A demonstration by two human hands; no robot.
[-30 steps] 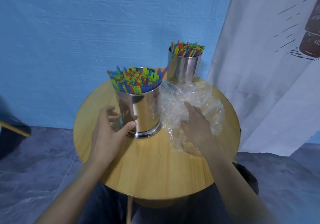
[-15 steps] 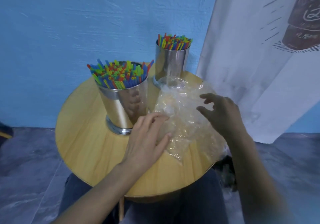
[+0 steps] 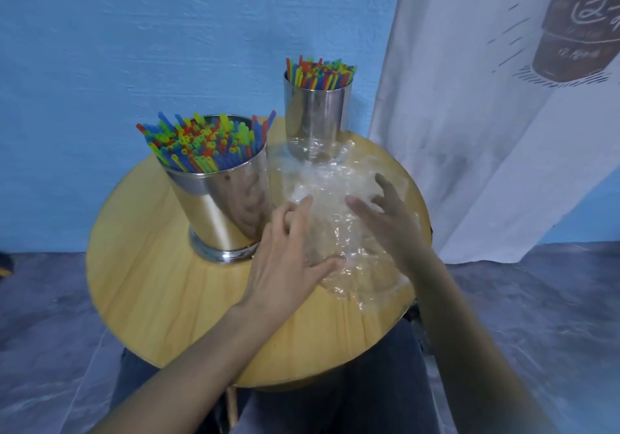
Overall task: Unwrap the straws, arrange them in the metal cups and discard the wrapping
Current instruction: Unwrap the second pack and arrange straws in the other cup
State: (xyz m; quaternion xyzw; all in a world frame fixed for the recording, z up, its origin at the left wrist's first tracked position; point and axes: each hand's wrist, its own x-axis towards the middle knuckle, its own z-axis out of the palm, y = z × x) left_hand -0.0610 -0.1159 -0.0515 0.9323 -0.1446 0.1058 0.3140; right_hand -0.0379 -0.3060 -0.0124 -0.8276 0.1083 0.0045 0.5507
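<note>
On the round wooden desk (image 3: 141,286), the left hand (image 3: 285,259) has left the wide steel cup (image 3: 221,212) and joined the right hand (image 3: 392,222), both open-fingered on the crumpled clear plastic wrapping (image 3: 335,192), so only discarding seems left.

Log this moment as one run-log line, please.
straws: in both metal cups | left hand, right hand: open, on plastic wrapping | discard: pending
</note>
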